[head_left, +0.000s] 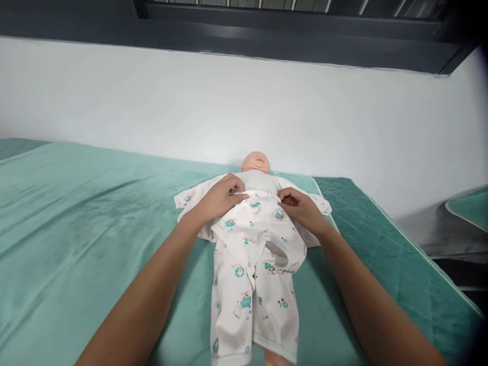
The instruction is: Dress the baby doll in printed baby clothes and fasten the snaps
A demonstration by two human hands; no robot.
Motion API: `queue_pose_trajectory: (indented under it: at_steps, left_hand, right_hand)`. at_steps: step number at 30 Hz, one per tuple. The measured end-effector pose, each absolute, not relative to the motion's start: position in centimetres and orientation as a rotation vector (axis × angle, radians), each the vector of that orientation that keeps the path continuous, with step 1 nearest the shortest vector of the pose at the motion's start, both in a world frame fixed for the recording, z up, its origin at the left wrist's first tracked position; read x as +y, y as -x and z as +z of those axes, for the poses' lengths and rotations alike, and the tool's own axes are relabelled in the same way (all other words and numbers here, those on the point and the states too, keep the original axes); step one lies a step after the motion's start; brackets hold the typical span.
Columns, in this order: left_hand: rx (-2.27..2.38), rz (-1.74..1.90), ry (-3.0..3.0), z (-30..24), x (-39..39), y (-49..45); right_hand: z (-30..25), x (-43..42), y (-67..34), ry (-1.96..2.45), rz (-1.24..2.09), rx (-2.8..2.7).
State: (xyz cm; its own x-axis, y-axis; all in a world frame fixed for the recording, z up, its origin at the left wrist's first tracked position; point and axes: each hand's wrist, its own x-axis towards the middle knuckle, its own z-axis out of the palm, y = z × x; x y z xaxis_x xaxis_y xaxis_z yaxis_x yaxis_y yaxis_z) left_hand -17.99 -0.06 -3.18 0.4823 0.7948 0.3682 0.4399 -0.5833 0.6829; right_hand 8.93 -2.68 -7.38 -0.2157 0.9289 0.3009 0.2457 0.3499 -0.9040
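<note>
A baby doll (256, 163) lies on its back on a green bed cover (76, 218), head toward the wall. It wears white printed trousers (251, 284) and lies on an open white printed top (190, 195). My left hand (219, 198) grips the left side of the trousers' waistband at the doll's belly, fingers curled over the cloth. My right hand (299, 208) pinches the right side of the same waistband. One doll foot (272, 358) shows below a trouser leg.
A white wall (244, 112) runs behind the bed under a dark window frame (267, 35). The bed's right edge (419, 254) drops to a dark floor. Another green-covered surface (470, 206) shows at far right.
</note>
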Motion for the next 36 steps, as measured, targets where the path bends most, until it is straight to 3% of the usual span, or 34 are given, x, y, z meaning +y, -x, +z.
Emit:
queue_pose_trajectory:
  at_steps: [11,20,26,36]
  left_hand:
    - [1.200,1.017,-1.551,-5.9,5.8,16.6]
    - [1.270,1.026,-1.669,-6.0,4.1,17.5]
    - [1.402,0.913,-1.836,-6.0,3.4,18.3]
    - [1.384,0.949,-1.927,-6.3,0.9,18.9]
  right_hand:
    - [-7.9,1.6,-8.7,1.141,1.122,-1.253]
    - [-8.6,0.8,-7.8,1.478,0.456,-1.432]
    - [-8.5,-0.8,-8.5,1.538,0.641,-1.439]
    - [-8.3,-3.0,-10.1,1.282,1.403,-1.344]
